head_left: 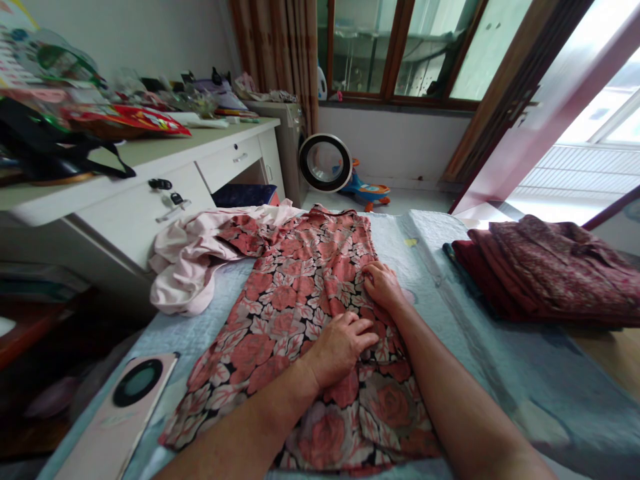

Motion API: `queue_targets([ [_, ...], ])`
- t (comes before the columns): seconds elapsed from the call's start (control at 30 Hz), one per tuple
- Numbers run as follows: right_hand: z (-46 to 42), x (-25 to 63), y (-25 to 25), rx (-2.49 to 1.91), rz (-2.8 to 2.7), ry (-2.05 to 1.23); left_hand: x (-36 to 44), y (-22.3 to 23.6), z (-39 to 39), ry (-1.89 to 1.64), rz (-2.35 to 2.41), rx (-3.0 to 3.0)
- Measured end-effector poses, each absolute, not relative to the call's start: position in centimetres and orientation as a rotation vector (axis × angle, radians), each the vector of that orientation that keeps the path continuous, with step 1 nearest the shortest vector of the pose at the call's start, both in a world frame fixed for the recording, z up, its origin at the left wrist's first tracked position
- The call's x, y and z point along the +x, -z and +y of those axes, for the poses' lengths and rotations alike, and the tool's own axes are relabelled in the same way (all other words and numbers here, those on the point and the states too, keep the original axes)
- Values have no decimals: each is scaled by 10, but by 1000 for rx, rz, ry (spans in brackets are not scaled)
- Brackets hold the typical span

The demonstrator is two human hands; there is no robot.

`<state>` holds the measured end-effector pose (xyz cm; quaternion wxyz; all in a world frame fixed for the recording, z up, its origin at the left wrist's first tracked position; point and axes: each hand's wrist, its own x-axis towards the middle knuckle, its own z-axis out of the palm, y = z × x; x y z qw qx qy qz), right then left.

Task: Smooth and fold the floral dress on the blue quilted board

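A floral garment (295, 293) in coral red, grey and black lies spread on the bed in front of me. Its right side looks folded inward, and one sleeve (245, 235) reaches out at the left. My left hand (344, 348) rests palm down on the lower middle of the cloth, fingers loosely apart. Farther up, my right hand (386, 287) lies on the garment's right edge with bent fingers touching the fabric; its thumb is hard to make out. A pale pink garment (190, 257) lies crumpled at the far left, partly under the sleeve.
The bed has a light blue cover (425, 247). Stacked folded clothes (555, 273) stand at the right. A pink boxlike thing with a dark round (107, 427) lies near left. Beyond are a cluttered white desk (190, 157), a washing machine's open door (326, 163) and a blue-orange ride-on toy (367, 190).
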<state>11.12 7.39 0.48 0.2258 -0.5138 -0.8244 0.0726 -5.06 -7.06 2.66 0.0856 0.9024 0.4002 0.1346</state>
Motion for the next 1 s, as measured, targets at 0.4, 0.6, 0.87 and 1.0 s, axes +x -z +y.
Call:
queue_targets([
  [0.4,76,111,-3,-1415,-2252,-211,-51,-30,-71,-366,1185,2697],
  [0.6,77,112,-1,-1411,-2264,-208,-51,-30,-71,-379,1191,2691],
  [0.87,76,112,-2,-1413,-2259,-207,-51,-28,-70,-412,1191,2693],
  [1.0,76,112,-2,-1416,-2257,-220,-50,-27,-70,-416,1190,2686],
])
